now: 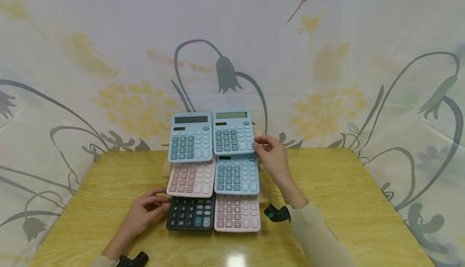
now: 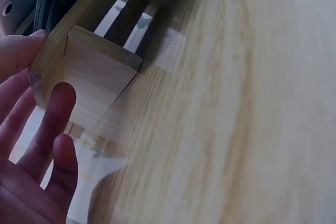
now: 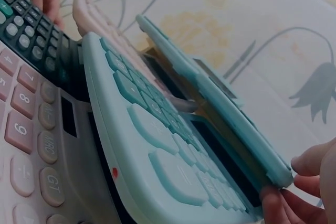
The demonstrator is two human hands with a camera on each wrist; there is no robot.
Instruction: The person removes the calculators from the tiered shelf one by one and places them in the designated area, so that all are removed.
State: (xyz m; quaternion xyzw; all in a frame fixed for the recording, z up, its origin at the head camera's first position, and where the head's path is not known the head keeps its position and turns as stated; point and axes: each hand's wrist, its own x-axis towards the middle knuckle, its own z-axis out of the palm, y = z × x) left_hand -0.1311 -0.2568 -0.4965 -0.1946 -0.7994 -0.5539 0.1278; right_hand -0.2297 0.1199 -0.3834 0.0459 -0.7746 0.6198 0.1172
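My right hand (image 1: 273, 158) pinches the lower right edge of the upper right light blue calculator (image 1: 241, 136), whose display reads 0. In the right wrist view, that calculator (image 3: 210, 93) leans behind another blue one (image 3: 142, 124). My left hand (image 1: 145, 210) is at the left edge of the black calculator (image 1: 190, 214), lowest on the left. The left wrist view has its thumb and fingers around the side of a wooden rack (image 2: 100, 59), the other fingers loosely bent. The calculators stand in stepped rows on this rack, which is mostly hidden.
Another light blue calculator (image 1: 190, 138) is at the upper left, above a pink one (image 1: 190, 178). A second pink calculator (image 1: 237, 214) sits at the lower right. The wood-grain table (image 1: 338, 190) meets a flower-patterned cloth (image 1: 232, 29) behind the rack.
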